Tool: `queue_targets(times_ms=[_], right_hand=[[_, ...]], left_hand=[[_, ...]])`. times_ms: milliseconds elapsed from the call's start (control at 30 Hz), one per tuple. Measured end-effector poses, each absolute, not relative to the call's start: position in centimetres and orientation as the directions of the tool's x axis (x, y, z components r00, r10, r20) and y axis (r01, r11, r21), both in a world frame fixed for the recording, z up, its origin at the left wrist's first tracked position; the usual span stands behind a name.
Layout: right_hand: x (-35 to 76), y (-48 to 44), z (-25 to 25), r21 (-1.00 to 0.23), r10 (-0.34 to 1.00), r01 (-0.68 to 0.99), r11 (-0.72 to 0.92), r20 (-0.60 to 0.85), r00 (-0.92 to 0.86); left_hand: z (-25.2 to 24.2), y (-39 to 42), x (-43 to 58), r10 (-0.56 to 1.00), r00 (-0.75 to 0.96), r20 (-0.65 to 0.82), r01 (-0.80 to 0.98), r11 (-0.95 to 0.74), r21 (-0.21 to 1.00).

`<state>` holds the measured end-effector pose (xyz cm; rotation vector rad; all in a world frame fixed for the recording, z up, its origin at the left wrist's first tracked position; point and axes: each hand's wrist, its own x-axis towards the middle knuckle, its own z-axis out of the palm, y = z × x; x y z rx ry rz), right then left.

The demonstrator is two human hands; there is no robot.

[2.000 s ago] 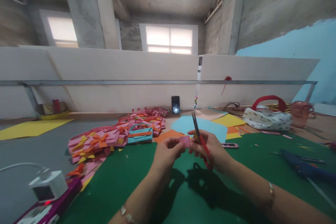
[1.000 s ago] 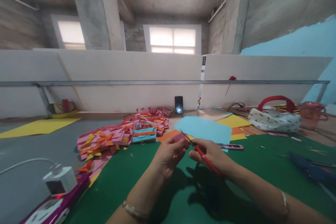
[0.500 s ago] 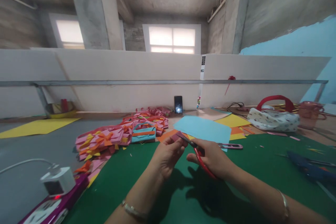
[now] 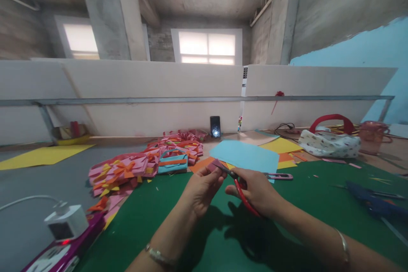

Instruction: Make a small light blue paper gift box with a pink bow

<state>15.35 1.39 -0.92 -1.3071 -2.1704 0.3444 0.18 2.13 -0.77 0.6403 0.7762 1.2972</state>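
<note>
My left hand pinches a small pink piece of paper between thumb and fingers. My right hand is closed round red-handled scissors, whose dark blades lie against the paper's edge, close to my left fingertips. Both hands are held above a green mat. Just beyond them lies a sheet of light blue paper. A pink-handled utility knife rests right of my right hand, partly on the blue sheet.
Pink and orange paper pieces and a small blue paper bag are heaped at left. A purple power strip holds a white charger. At right lie a blue glue gun and a cloth bag. A phone leans upright behind.
The whole view has shifted slightly. Both hands keep their hold, and the scissor blades stay at the pink paper with hardly any visible movement.
</note>
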Motion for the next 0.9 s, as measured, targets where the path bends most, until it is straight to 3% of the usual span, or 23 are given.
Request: queue_targets(times_ms=[333, 633, 900], right_hand=[[15.26, 1.37, -0.85, -0.433, 0.868, 0.76, 0.484, 0.346, -0.356], [15.26, 1.37, -1.01, -0.376, 0.875, 0.804, 0.46, 0.347, -0.339], [15.2, 1.05, -0.56, -0.343, 0.881, 0.826, 0.447, 0.328, -0.34]], left_hand=[[-1.18, 2.32, 0.1, 0.983, 0.161, -0.086, -0.601, 0.167, 0.781], [-0.48, 1.99, 0.21, 0.977, 0.125, -0.175, -0.595, 0.215, 0.774], [-0.92, 2.37, -0.11, 0.978, 0.137, -0.155, -0.579, 0.206, 0.789]])
